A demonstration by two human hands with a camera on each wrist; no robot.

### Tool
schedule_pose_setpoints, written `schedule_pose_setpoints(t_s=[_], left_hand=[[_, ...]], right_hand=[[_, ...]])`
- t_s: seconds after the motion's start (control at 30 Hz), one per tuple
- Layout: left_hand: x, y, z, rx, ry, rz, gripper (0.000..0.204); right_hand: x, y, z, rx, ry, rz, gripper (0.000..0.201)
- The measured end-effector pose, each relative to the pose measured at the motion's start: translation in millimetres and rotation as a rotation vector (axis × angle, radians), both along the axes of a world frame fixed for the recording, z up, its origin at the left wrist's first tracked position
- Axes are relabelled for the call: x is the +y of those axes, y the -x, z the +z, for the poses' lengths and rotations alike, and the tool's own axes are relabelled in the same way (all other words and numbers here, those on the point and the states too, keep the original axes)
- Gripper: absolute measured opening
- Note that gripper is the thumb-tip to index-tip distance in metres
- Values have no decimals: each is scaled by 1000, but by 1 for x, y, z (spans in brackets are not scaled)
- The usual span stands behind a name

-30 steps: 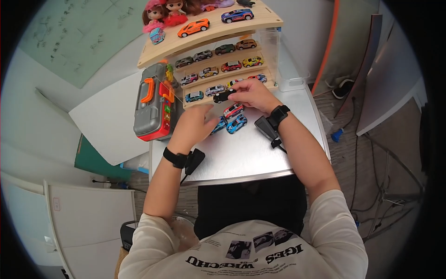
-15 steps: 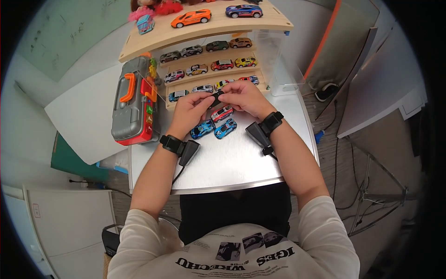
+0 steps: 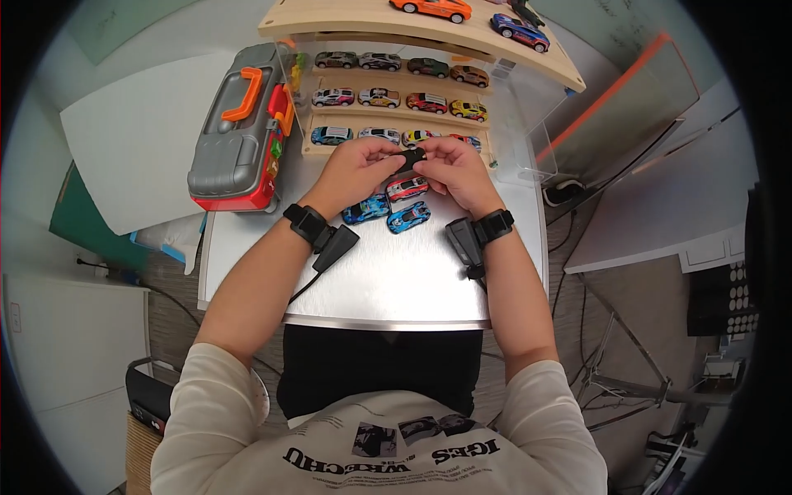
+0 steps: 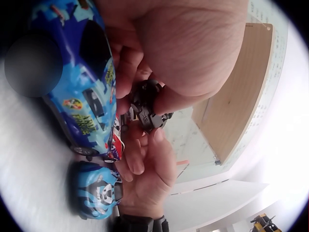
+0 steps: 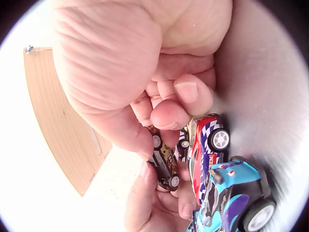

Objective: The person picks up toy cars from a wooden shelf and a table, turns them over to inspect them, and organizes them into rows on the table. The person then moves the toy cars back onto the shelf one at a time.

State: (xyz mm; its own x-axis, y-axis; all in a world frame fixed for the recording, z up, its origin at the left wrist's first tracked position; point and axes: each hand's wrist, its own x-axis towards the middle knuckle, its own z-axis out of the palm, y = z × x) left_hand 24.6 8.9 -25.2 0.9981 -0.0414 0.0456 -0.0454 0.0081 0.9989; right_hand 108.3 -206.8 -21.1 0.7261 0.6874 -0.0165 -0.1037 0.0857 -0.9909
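Left hand (image 3: 350,175) and right hand (image 3: 462,172) pinch one dark car (image 3: 410,160); a red car (image 3: 407,190) sits at its six o'clock.

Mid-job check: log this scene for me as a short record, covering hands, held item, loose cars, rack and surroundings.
Left grip: pinches the held car
Right grip: pinches the same car
Held car: dark underside showing, yellow-brown patterned side
Loose on table: red car, two blue cars
Display rack: three tiers, four cars each
Rack top: orange car, dark blue car
Left of rack: grey toolbox, orange handle
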Motion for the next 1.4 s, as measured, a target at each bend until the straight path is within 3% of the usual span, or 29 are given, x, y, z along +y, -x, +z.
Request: schedule_pose_setpoints(t_s=[0.3, 0.5, 0.7, 0.77, 1.0, 1.17, 1.4], left_hand=[[0, -4, -4, -34, -60, 1, 20], [-1, -4, -5, -43, -59, -1, 20], [0, -5, -6, -43, -95, 12, 21], [0, -5, -6, -44, -108, 13, 22], [1, -5, -6, -32, -107, -1, 23], [-3, -2, -3, -79, -120, 17, 24], [-4, -1, 6, -150, -434, 57, 29]], right_hand=[[0, 2, -1, 48, -59, -40, 25], [3, 7, 6, -59, 21, -29, 23], [2, 6, 5, 67, -35, -61, 24], [3, 9, 8, -44, 24, -30, 24], [1, 3, 3, 45, -28, -39, 25], [9, 6, 3, -84, 68, -32, 21], [13, 1, -11, -161, 86, -27, 22]])
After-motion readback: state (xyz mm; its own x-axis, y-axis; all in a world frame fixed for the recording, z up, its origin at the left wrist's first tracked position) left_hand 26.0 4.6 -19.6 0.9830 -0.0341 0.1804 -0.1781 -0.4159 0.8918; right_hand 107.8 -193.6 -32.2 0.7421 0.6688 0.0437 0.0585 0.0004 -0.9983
